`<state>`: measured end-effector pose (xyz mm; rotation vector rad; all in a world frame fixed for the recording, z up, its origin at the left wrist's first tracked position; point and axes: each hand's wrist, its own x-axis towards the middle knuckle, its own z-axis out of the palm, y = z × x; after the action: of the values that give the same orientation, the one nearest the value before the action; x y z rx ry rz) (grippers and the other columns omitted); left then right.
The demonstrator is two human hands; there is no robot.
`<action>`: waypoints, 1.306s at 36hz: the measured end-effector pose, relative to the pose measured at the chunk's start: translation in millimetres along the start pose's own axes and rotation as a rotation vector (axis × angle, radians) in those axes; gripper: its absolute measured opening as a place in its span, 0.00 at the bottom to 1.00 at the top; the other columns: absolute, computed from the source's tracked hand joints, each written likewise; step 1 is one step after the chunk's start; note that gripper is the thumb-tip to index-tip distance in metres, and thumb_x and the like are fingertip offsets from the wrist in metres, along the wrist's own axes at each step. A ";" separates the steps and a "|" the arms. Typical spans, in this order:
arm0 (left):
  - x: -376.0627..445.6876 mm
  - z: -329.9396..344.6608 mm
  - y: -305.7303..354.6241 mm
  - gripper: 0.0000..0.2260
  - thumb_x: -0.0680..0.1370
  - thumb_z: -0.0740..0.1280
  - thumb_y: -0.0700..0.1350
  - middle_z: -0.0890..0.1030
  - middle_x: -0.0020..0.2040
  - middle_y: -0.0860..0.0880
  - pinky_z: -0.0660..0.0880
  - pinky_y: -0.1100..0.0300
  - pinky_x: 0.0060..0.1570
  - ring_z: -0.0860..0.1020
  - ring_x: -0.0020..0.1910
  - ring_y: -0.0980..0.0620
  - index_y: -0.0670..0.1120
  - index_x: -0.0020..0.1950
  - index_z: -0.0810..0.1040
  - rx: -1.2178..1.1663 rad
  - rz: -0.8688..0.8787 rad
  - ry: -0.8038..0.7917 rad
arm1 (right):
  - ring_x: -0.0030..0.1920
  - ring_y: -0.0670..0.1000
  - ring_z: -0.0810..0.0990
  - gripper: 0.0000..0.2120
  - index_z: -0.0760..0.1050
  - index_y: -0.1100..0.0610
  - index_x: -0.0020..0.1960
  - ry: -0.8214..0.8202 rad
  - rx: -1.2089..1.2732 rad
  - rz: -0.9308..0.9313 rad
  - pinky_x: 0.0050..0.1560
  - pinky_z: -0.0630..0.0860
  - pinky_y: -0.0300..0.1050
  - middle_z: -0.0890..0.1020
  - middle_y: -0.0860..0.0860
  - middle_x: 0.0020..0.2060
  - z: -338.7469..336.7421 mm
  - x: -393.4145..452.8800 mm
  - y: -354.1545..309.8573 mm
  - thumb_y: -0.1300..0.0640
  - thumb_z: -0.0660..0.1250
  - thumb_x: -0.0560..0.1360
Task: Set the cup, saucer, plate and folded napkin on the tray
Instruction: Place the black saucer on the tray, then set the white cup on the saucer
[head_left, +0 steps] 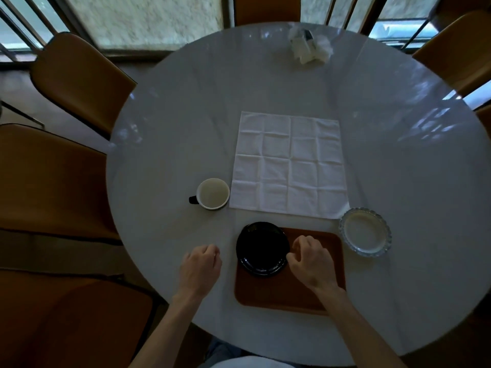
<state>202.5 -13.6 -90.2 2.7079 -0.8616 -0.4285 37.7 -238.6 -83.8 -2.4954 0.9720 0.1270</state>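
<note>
A brown tray (pixel 305 296) lies at the near edge of the round white table (pixel 164 155). A black plate (pixel 261 248) rests on the tray's far left corner, overhanging its edge. My right hand (pixel 310 258) hovers over the tray just right of the plate, fingers curled, holding nothing that I can see. My left hand (pixel 200 266) is loosely curled over the table left of the tray. A cup (pixel 214 193) with a white inside and a black handle stands further back on the left. A white napkin (pixel 289 166) lies unfolded flat. A clear glass saucer (pixel 365 232) sits right of the tray.
A holder with crumpled white paper napkins (pixel 309 47) stands at the far side of the table. Brown chairs (pixel 77 81) ring the table on the left, back and right (pixel 457 51). Windows run behind.
</note>
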 end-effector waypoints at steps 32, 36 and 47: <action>14.1 -9.8 -50.7 0.11 0.76 0.60 0.47 0.80 0.50 0.52 0.75 0.55 0.47 0.79 0.48 0.52 0.52 0.56 0.75 0.028 -0.156 0.080 | 0.53 0.49 0.76 0.20 0.72 0.52 0.61 -0.118 -0.128 -0.432 0.55 0.74 0.42 0.77 0.48 0.54 21.7 48.8 -97.3 0.44 0.65 0.73; 34.1 -10.8 -65.6 0.12 0.75 0.59 0.47 0.80 0.51 0.53 0.74 0.55 0.48 0.78 0.50 0.52 0.52 0.57 0.74 0.042 -0.123 0.049 | 0.54 0.48 0.77 0.22 0.72 0.54 0.63 -0.111 -0.109 -0.402 0.56 0.74 0.41 0.78 0.49 0.55 30.4 65.9 -114.3 0.46 0.68 0.72; 95.1 -16.4 -90.3 0.15 0.73 0.57 0.46 0.80 0.51 0.49 0.74 0.52 0.46 0.79 0.49 0.47 0.49 0.57 0.75 0.017 -0.110 0.064 | 0.53 0.51 0.76 0.25 0.72 0.54 0.62 -0.060 -0.081 -0.320 0.50 0.77 0.43 0.77 0.51 0.54 52.4 121.4 -140.8 0.46 0.72 0.69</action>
<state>329.0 3.7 -124.2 2.7777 -0.7044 -0.3565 225.4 -199.3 -106.5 -2.6673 0.5437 0.1409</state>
